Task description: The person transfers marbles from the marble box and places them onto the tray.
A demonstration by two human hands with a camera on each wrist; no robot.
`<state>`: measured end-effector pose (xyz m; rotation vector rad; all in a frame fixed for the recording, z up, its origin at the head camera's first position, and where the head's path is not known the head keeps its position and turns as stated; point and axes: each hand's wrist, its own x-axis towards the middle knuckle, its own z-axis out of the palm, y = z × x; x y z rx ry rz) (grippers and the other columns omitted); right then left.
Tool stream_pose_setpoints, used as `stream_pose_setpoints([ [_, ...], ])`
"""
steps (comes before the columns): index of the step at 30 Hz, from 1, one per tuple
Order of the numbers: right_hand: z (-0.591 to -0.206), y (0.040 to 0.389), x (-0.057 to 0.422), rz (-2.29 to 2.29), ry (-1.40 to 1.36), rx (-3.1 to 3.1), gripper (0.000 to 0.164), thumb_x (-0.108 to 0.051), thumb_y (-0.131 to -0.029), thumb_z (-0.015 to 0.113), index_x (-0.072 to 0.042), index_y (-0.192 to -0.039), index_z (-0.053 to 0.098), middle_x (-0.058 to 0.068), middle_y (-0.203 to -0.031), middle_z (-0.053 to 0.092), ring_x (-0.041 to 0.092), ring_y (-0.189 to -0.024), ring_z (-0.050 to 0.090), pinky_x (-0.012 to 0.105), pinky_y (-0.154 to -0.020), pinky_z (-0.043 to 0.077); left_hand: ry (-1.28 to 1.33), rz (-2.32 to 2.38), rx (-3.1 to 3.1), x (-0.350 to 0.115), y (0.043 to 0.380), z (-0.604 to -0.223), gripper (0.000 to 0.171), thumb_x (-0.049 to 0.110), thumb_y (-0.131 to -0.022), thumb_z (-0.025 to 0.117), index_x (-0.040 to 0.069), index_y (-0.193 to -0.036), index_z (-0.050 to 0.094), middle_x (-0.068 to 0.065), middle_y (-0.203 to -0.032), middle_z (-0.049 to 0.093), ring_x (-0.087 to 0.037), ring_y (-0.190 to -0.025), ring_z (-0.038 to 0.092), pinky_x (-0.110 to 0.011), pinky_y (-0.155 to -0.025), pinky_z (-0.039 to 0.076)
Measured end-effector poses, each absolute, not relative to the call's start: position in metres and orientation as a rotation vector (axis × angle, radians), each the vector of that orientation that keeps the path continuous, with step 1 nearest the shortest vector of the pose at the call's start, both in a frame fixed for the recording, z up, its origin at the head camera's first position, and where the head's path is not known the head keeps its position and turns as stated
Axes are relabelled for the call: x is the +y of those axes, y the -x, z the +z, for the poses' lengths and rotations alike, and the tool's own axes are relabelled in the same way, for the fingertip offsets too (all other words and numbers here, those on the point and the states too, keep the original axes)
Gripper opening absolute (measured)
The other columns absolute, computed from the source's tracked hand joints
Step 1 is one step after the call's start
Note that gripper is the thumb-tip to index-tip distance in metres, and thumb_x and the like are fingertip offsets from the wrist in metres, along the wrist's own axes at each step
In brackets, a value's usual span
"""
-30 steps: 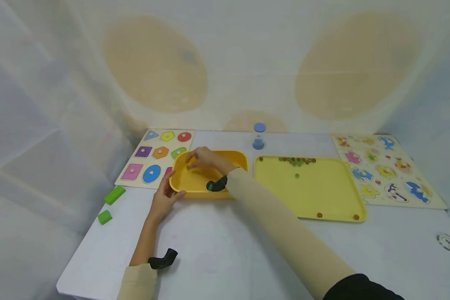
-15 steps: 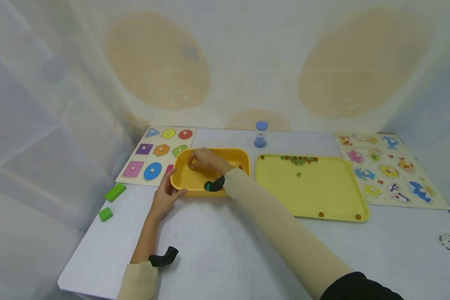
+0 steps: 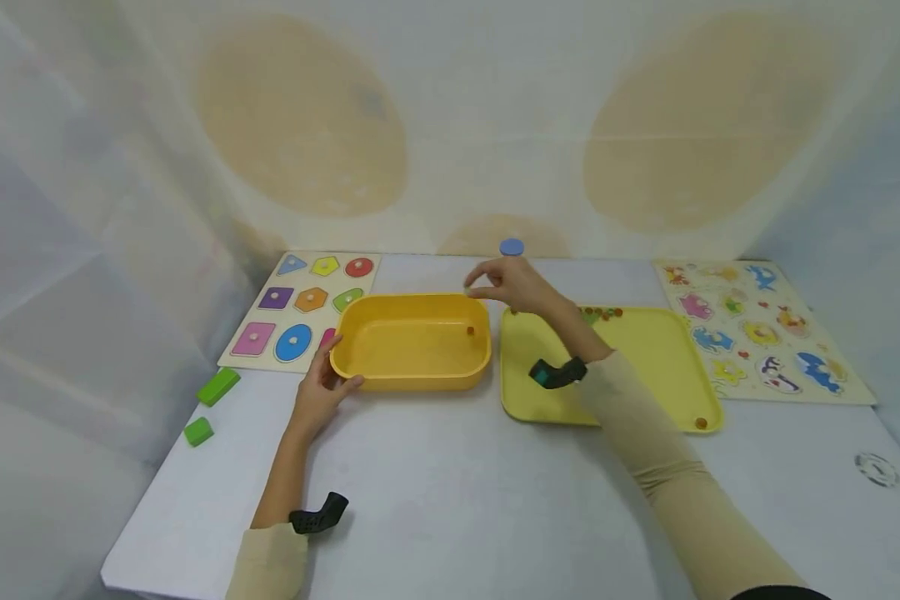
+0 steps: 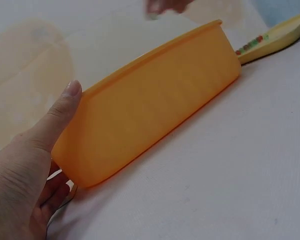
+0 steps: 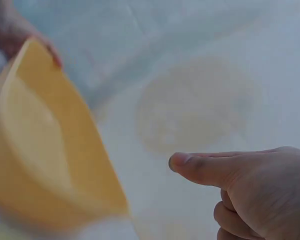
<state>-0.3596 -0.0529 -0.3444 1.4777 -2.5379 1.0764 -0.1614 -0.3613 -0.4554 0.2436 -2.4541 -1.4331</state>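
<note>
My left hand (image 3: pixel 317 398) grips the left end of a deep orange-yellow plastic bin (image 3: pixel 412 381), thumb on its near side and fingers behind. A small brown bead (image 3: pixel 470 331) lies inside at the right. Raised past the bin's back right corner, my right hand (image 3: pixel 521 287) pinches a small greenish bead (image 4: pixel 152 16) between thumb and forefinger; the thumb hides it in the right wrist view. Under the right forearm is a flat yellow tray (image 3: pixel 645 367), with brown and green beads (image 3: pixel 603 313) along its back edge, partly covered by that hand.
Behind the bin's left side lies a shape puzzle board (image 3: pixel 300 308); an animal puzzle board (image 3: pixel 765 333) is at right. A blue-capped sand timer (image 3: pixel 512 247) stands behind my right hand. Two green blocks (image 3: pixel 218 387) sit near the left edge, a round white chip (image 3: pixel 877 470) far right.
My right hand has lifted out of the bin and swung right, up toward the tray's back left corner. The green bead seen in the bin is now between its fingertips. The left hand stays put.
</note>
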Motion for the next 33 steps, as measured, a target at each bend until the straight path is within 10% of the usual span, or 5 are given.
stream_pose_setpoints([
  [12,-0.433,0.376,0.113,0.947,-1.015,-2.879,0.026,-0.028,-0.085,0.061,-0.009,-0.101,0.066,-0.002,-0.051,0.031,0.010,-0.044,0.022,0.025,-0.043,0.024,-0.302,-1.401,-2.474,-0.375,0.153,-0.453,0.072,0.039,-0.077,0.067,0.043,-0.136,0.025,0.001,-0.142,0.034,-0.021,-0.129,0.035,-0.042,-0.104,0.031],
  [23,-0.390,0.389,0.087,0.846,-1.294,-2.891,0.027,-0.017,-0.082,0.065,-0.006,-0.107,0.064,0.003,-0.052,0.041,0.010,-0.046,0.029,0.026,-0.046,0.029,-0.367,-1.414,-2.448,-0.376,0.139,-0.450,0.072,0.037,-0.079,0.066,0.042,-0.137,0.024,0.001,-0.144,0.031,-0.022,-0.130,0.033,-0.042,-0.103,0.031],
  [33,-0.324,0.406,-0.037,0.647,-1.906,-2.715,0.016,-0.022,-0.080,0.067,-0.018,-0.096,0.069,-0.002,-0.051,0.034,0.009,-0.047,0.026,0.022,-0.048,0.029,-0.363,-1.402,-2.447,-0.371,0.139,-0.452,0.071,0.042,-0.076,0.066,0.044,-0.135,0.026,-0.002,-0.142,0.034,-0.023,-0.128,0.036,-0.041,-0.103,0.033],
])
